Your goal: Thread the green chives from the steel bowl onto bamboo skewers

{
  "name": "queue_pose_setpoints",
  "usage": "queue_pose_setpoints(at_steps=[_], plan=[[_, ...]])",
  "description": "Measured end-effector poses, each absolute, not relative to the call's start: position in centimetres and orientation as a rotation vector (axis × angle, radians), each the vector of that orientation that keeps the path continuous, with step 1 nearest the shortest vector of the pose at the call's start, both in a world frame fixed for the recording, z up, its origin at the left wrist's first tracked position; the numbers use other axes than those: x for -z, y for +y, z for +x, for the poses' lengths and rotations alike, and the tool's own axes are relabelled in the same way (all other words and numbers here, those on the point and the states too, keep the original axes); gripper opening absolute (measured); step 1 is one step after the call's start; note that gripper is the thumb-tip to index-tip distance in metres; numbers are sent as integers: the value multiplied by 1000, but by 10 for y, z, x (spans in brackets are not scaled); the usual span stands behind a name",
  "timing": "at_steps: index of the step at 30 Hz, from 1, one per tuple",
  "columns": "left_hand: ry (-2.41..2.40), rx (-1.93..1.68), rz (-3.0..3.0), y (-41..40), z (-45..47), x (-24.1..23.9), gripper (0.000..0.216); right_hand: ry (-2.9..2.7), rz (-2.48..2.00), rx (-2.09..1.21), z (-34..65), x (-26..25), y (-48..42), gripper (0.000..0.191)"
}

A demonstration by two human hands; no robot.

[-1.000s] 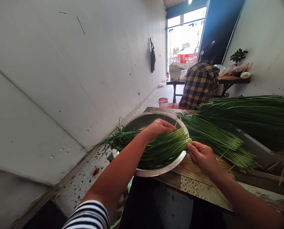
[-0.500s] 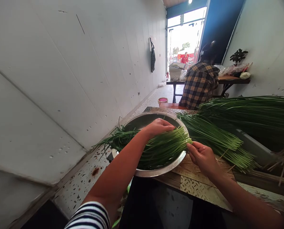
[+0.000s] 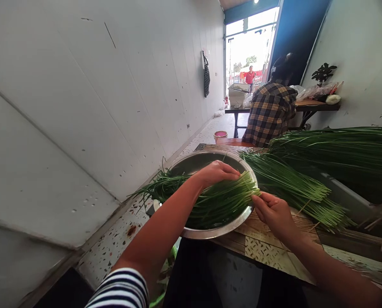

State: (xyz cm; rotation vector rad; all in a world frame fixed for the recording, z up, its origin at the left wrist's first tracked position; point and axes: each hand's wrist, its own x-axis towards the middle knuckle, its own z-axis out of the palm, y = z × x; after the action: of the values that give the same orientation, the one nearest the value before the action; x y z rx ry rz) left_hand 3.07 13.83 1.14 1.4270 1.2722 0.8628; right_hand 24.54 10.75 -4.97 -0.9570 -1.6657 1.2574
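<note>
A bundle of green chives (image 3: pixel 219 201) lies across a round steel bowl (image 3: pixel 210 231) at the table's left end, with leaf tips hanging over the bowl's left side. My left hand (image 3: pixel 217 172) rests on top of the bundle with its fingers curled over the stalks. My right hand (image 3: pixel 272 211) is closed in a pinch at the cut ends of the bundle, by the bowl's right rim.
A second pile of chives (image 3: pixel 293 188) lies on the wooden table (image 3: pixel 271 248) to the right, with a bigger heap (image 3: pixel 345 149) behind it. A person in a plaid shirt (image 3: pixel 269 113) sits ahead, back turned. A white wall (image 3: pixel 98 107) runs along the left.
Both hands stay on the chive bundle almost as before. The view has shifted slightly, and a distant person in red outside has moved.
</note>
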Motion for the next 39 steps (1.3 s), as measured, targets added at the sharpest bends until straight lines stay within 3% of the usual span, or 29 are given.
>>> queue_pose_setpoints(at_steps=[3,6,9,13,18,22,26,31,39], plan=[[1283,-807,1397,138,19,-18,31,-1841,-879,-828,247,55,102,37],[1515,-966,1423,149,5,-1,31,-2082,-560,-432,250,59,93,19],[1774,-867,1674,163,0,29,26,-2232,-168,-229,252,58,86,20],[1768,-527,2065,171,14,59,20,-2227,-40,-154,252,54,85,26],[1872,-309,2158,170,33,65,19,-2169,-103,-227,249,60,87,19],[1875,-560,1883,168,33,46,17,-2050,-270,-449,246,59,85,13],[1649,-960,1497,160,28,23,26,-1819,-779,-883,245,52,93,33],[1347,-1091,1269,149,30,10,33,-1567,-880,-1392,244,55,108,37],[1259,-979,1241,143,31,-1,32,-1510,-939,-1445,244,60,110,43]])
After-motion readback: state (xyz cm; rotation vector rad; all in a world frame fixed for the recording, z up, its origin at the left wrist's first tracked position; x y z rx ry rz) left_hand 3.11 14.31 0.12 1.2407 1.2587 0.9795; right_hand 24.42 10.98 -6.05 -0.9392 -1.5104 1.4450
